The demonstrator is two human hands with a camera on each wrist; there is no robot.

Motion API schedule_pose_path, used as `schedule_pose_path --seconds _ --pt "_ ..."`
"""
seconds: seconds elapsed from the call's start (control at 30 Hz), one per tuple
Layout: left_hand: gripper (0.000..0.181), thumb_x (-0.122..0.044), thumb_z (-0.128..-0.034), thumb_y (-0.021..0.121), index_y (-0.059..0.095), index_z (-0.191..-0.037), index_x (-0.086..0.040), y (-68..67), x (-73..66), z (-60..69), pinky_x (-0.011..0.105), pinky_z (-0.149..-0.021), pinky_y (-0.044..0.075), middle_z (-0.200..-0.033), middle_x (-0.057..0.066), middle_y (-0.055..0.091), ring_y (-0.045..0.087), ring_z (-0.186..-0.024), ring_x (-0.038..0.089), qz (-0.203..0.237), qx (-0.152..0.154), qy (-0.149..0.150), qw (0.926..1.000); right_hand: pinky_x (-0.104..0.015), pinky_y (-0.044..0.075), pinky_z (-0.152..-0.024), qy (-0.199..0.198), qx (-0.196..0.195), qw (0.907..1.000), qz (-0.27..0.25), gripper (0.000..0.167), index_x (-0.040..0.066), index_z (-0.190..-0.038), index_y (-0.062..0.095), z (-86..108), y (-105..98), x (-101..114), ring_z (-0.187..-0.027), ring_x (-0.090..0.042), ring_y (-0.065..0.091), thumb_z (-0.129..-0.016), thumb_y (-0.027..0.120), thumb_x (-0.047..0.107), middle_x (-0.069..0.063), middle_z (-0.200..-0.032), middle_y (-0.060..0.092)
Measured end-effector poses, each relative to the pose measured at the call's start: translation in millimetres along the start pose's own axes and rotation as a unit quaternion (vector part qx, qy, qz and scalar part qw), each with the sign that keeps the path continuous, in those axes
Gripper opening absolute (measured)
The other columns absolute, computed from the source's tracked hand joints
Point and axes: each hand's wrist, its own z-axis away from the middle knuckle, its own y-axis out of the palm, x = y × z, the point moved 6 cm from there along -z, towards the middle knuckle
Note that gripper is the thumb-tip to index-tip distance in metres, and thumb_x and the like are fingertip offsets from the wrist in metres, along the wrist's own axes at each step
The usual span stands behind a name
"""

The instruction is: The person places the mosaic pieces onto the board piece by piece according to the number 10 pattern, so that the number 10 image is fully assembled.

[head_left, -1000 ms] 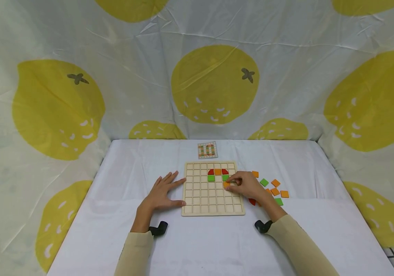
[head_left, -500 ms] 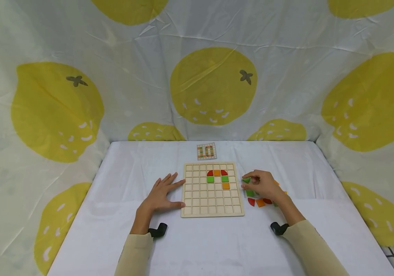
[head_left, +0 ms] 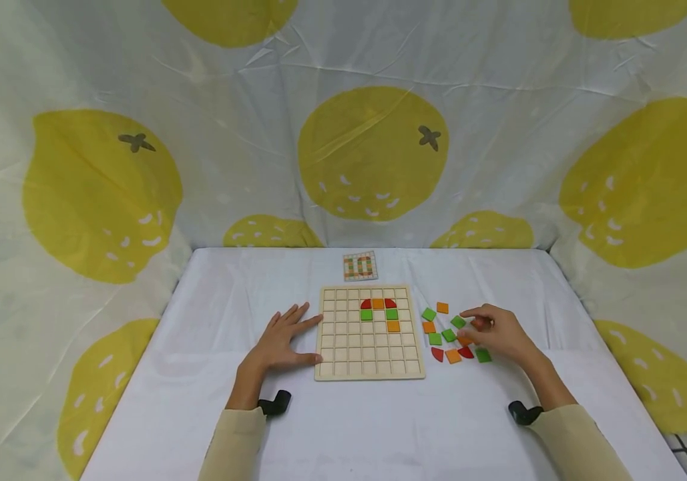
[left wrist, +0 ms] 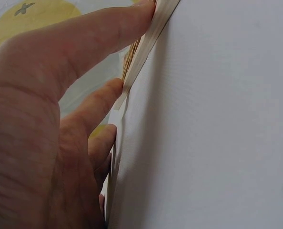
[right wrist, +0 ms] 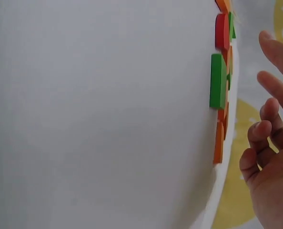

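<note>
My left hand (head_left: 282,342) lies with fingers spread at the left side of a wooden grid board (head_left: 334,337). Its thumb and forefinger touch the board's edge, as the left wrist view also shows. Set in the board are two red quarter-round tiles (head_left: 366,304), green square tiles (head_left: 366,314) and orange square tiles (head_left: 393,326). To the right, my right hand (head_left: 502,334) hovers over loose tiles, thumb and forefinger apart around a green tile (head_left: 458,322). In the right wrist view, no tile is in the fingers, and a green tile (right wrist: 218,81) lies beside them.
Behind the board lies a small pattern card (head_left: 360,266) showing a coloured grid design. Several loose tiles, such as an orange one (head_left: 442,308) and a red one (head_left: 436,355), lie right of the board. A lemon-print cloth (head_left: 373,153) encloses the white table (head_left: 355,427).
My right hand has moved right, from the orange tile on the board to above the loose tiles, uncovering several of them. My left hand stays at the board's edge.
</note>
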Motion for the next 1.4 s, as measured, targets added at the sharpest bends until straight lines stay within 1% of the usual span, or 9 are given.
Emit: schedule_pose_path --seconds 0.07,0.13,0.23,0.4,0.47,0.67,0.83,1.13,1.4 --pt "0.090 -0.068 -0.0767 0.075 0.047 -0.156 -0.034 0.0 -0.2 -0.1 0.064 -0.127 0.009 -0.172 0.005 0.025 0.016 -0.161 0.034 0.001 0.001 -0.001 1.0000 -0.023 0.048 -0.074 -0.006 -0.003 0.9999 0.014 0.043 0.018 -0.120 0.077 3.2 -5 -6 -0.089 -0.017 0.053 -0.084 0.086 0.039 0.001 -0.096 0.065" --pt "0.090 -0.068 -0.0768 0.075 0.047 -0.156 -0.034 0.2 0.0 -0.6 0.064 -0.127 0.009 -0.171 0.006 0.025 0.017 -0.161 0.034 -0.001 0.000 0.000 1.0000 -0.022 0.047 -0.075 -0.011 -0.009 0.9996 0.026 0.043 0.017 -0.119 0.077 6.0 -9 -12 -0.089 -0.016 0.052 -0.083 0.087 0.038 0.001 -0.096 0.066" --pt "0.090 -0.068 -0.0766 0.074 0.047 -0.156 -0.034 0.7 0.9 -1.1 0.064 -0.127 0.009 -0.171 0.005 0.025 0.017 -0.160 0.034 -0.002 -0.003 0.001 1.0000 -0.021 0.044 -0.071 -0.019 -0.012 0.9991 0.035 0.044 0.015 -0.119 0.077 10.3 -12 -19 -0.085 -0.013 0.050 -0.082 0.088 0.036 0.000 -0.092 0.062" --pt "0.090 -0.070 -0.0761 0.074 0.047 -0.155 -0.035 1.4 2.2 -1.0 0.064 -0.127 0.009 -0.171 0.005 0.025 0.017 -0.161 0.033 -0.002 -0.004 0.000 1.0000 -0.023 0.039 -0.065 -0.011 -0.016 0.9991 0.039 0.047 0.015 -0.118 0.078 16.5 -18 -29 -0.079 -0.011 0.047 -0.080 0.089 0.041 -0.001 -0.085 0.055" --pt "0.091 -0.070 -0.0760 0.074 0.047 -0.155 -0.035 1.5 2.3 -0.8 0.064 -0.127 0.009 -0.171 0.004 0.025 0.017 -0.161 0.033 -0.003 -0.004 -0.001 1.0000 -0.023 0.039 -0.066 -0.003 -0.017 0.9988 0.045 0.046 0.016 -0.117 0.078 19.0 -21 -34 -0.079 -0.011 0.047 -0.081 0.088 0.042 0.000 -0.085 0.055" --pt "0.091 -0.070 -0.0762 0.074 0.047 -0.155 -0.035 1.1 2.4 -0.6 0.064 -0.127 0.010 -0.171 0.004 0.025 0.017 -0.161 0.033 -0.006 -0.003 -0.002 1.0000 -0.024 0.038 -0.066 0.017 0.003 0.9981 0.059 0.049 0.016 -0.121 0.075 25.9 -24 -46 -0.083 -0.015 0.047 -0.082 0.087 0.043 -0.002 -0.090 0.052" --pt "0.091 -0.070 -0.0761 0.074 0.047 -0.155 -0.035 0.5 2.6 -0.8 0.065 -0.127 0.011 -0.171 0.005 0.026 0.018 -0.160 0.034 -0.007 -0.006 0.002 1.0000 -0.024 0.038 -0.066 0.027 0.010 0.9983 0.051 0.046 0.016 -0.120 0.075 30.5 -26 -50 -0.083 -0.014 0.046 -0.083 0.086 0.041 -0.002 -0.090 0.052" --pt "0.091 -0.071 -0.0761 0.073 0.047 -0.155 -0.035 1.2 2.5 -0.5 0.064 -0.127 0.010 -0.171 0.004 0.025 0.017 -0.160 0.034 -0.009 -0.003 -0.002 1.0000 -0.023 0.038 -0.064 0.015 -0.003 0.9991 0.041 0.028 0.019 -0.108 0.080 32.4 -26 -52 -0.077 -0.009 0.047 -0.086 0.085 0.034 0.000 -0.084 0.053" --pt "0.091 -0.070 -0.0760 0.075 0.047 -0.155 -0.036 -0.9 0.9 0.7 0.063 -0.127 0.010 -0.171 0.005 0.026 0.018 -0.160 0.033 -0.001 -0.008 0.006 0.9999 -0.023 0.038 -0.063 0.022 -0.002 0.9991 0.037 0.027 0.016 -0.107 0.080 32.2 -27 -50 -0.076 -0.010 0.048 -0.086 0.085 0.032 0.000 -0.082 0.054"
